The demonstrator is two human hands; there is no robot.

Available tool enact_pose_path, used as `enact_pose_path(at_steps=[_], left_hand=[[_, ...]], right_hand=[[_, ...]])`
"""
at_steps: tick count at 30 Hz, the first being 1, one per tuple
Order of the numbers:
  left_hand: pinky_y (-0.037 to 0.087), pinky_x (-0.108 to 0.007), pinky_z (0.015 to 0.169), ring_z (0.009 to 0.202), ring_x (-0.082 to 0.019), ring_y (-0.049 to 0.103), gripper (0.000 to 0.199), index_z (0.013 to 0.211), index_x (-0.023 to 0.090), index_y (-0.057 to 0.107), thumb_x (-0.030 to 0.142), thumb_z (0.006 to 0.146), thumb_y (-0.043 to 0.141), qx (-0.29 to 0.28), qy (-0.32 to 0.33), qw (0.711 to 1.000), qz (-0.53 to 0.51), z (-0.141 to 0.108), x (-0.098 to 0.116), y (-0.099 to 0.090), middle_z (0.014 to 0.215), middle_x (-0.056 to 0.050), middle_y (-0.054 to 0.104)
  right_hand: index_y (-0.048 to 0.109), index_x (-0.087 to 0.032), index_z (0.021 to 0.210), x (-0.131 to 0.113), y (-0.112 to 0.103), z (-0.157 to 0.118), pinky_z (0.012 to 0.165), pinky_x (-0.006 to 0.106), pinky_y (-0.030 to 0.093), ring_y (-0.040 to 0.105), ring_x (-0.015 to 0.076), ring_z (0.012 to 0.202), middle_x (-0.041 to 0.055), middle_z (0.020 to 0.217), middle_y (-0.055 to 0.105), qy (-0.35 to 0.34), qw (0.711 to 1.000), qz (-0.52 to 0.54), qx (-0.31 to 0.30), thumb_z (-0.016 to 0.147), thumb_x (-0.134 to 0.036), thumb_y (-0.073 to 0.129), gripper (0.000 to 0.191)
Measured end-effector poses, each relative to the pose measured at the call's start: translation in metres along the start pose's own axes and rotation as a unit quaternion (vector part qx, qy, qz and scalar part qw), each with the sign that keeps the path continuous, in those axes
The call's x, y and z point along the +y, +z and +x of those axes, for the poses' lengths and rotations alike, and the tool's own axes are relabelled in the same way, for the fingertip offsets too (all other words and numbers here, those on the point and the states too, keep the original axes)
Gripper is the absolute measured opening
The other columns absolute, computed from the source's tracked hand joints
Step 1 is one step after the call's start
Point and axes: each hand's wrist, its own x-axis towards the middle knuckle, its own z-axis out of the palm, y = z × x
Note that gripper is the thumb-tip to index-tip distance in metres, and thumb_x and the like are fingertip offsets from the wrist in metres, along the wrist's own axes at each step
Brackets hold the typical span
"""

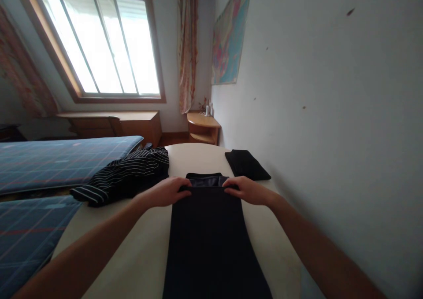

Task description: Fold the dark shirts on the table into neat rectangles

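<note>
A long black garment (211, 241) lies lengthwise on the pale round-edged table (194, 156), its near end running out of view at the bottom. At its far end a shiny dark lining shows in the opening. My left hand (168, 190) pinches the left corner of that edge between thumb and fingers. On the right corner, my right hand (246, 190) holds the same edge in a similar pinch. The cloth between both hands is straight and flat.
A crumpled black-and-white striped garment (132, 171) lies at the table's left. A folded black cloth (247, 164) rests at the far right, near the wall (330, 136). Blue plaid mattresses (66, 160) stand left of the table. Beyond are a desk (142, 120) and corner shelf (203, 121).
</note>
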Motion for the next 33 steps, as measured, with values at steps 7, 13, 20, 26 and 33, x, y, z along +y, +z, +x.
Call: enact_pose_path(at_steps=[7, 13, 20, 26, 33], left_hand=[[0.048, -0.032, 0.086, 0.095, -0.023, 0.067, 0.027, 0.108, 0.020, 0.070, 0.036, 0.091, 0.056, 0.078, -0.018, 0.997, 0.019, 0.036, -0.028, -0.002, 0.104, -0.006, 0.073], [0.050, -0.032, 0.087, 0.094, -0.021, 0.067, 0.027, 0.106, 0.018, 0.069, 0.032, 0.087, 0.059, 0.074, -0.022, 0.994, -0.074, 0.042, -0.041, 0.011, 0.102, -0.005, 0.074], [0.051, -0.035, 0.087, 0.090, -0.022, 0.065, 0.034, 0.105, 0.018, 0.067, 0.043, 0.082, 0.063, 0.183, -0.043, 0.968, -0.169, 0.055, -0.051, -0.005, 0.099, -0.005, 0.073], [0.051, -0.033, 0.080, 0.083, -0.021, 0.065, 0.031, 0.101, 0.019, 0.065, 0.030, 0.073, 0.068, 0.184, -0.136, 0.947, -0.225, 0.072, -0.079, 0.040, 0.090, -0.004, 0.072], [0.051, -0.032, 0.075, 0.077, -0.020, 0.063, 0.031, 0.102, 0.018, 0.066, 0.028, 0.072, 0.068, 0.200, -0.176, 0.936, -0.230, 0.074, -0.094, 0.070, 0.082, -0.003, 0.067]], right_hand=[[0.072, -0.019, 0.109, 0.018, -0.012, 0.036, 0.091, 0.031, 0.048, 0.067, 0.0211, 0.099, 0.0073, 0.109, 0.074, -0.004, 0.997, -0.035, 0.075, 0.092, -0.031, 0.058, 0.025], [0.071, -0.018, 0.109, 0.040, -0.002, 0.043, 0.091, 0.032, 0.049, 0.067, 0.0211, 0.099, 0.0079, 0.109, 0.074, 0.008, 0.999, -0.007, 0.048, 0.092, -0.031, 0.057, 0.026], [0.072, -0.018, 0.105, 0.049, -0.017, 0.061, 0.087, 0.033, 0.050, 0.067, 0.0208, 0.092, 0.0064, 0.102, 0.073, -0.007, 0.990, 0.028, 0.139, 0.090, -0.037, 0.061, 0.027], [0.071, -0.016, 0.102, 0.083, 0.010, 0.083, 0.085, 0.032, 0.050, 0.068, 0.0203, 0.092, 0.0079, 0.100, 0.074, 0.023, 0.987, 0.058, 0.146, 0.087, -0.030, 0.065, 0.022], [0.068, -0.016, 0.109, 0.108, 0.041, 0.085, 0.088, 0.033, 0.050, 0.069, 0.0206, 0.095, 0.0091, 0.104, 0.073, 0.079, 0.980, 0.091, 0.158, 0.087, -0.027, 0.064, 0.026]])
